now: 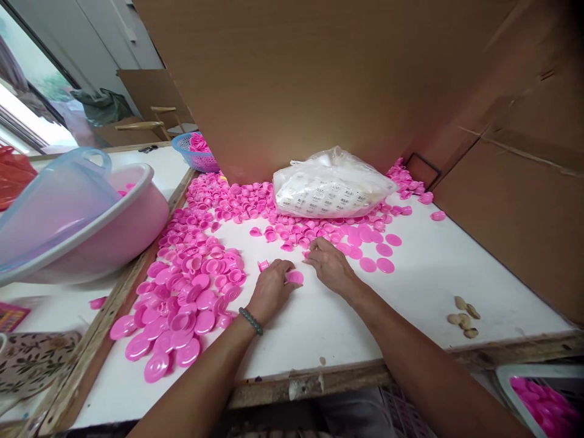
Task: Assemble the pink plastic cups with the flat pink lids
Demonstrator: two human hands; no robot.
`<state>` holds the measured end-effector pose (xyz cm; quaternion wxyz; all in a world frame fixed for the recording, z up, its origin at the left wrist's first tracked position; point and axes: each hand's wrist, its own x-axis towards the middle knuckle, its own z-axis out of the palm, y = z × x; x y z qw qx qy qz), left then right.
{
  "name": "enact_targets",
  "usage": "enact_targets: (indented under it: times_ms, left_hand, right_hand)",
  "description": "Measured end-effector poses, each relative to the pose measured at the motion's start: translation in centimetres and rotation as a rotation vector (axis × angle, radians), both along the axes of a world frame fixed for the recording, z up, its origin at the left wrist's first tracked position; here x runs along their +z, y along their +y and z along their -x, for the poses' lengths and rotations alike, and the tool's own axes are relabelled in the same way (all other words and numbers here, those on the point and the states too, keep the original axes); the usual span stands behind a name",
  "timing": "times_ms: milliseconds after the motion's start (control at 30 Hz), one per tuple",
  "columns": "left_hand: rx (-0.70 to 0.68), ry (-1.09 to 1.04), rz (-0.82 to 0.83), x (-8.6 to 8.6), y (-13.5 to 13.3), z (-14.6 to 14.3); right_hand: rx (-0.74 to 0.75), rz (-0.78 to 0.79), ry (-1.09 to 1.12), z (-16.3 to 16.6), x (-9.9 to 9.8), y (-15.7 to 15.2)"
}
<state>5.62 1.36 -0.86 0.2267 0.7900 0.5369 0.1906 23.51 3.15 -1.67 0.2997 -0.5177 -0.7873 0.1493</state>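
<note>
My left hand (272, 285), with a beaded bracelet on its wrist, is closed on a flat pink plastic disc (295, 277) just above the white tabletop. Another small pink piece (263, 266) shows beside its knuckles. My right hand (334, 267) pinches a small pink plastic piece (307, 254), mostly covered by the fingertips. Several loose pink discs (367, 264) lie flat beyond the right hand. Left of my left hand spreads a heap of pink toy saucers (201, 298), with small pink toy cups (237, 204) piled behind.
A clear plastic bag of printed white packets (326, 191) rests against tall cardboard (319, 79). At left stand a pink basin (137, 225), a blue basket (196, 159) and a floral mug (36, 365). Peanut shells (464, 319) lie right; a bin (506, 389) of pink pieces is below.
</note>
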Motion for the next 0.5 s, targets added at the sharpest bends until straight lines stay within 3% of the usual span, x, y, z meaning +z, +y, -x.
enact_targets:
  times_ms: [200, 500]
  left_hand:
    - [0.111, -0.130, 0.025, -1.3, 0.3, -0.3]
    - [0.107, -0.097, -0.014, -1.7, 0.3, -0.2]
  right_hand:
    - [0.171, -0.058, -0.049, 0.1, 0.7, -0.8]
    - [0.281, -0.064, -0.203, 2.0, -0.4, -1.0]
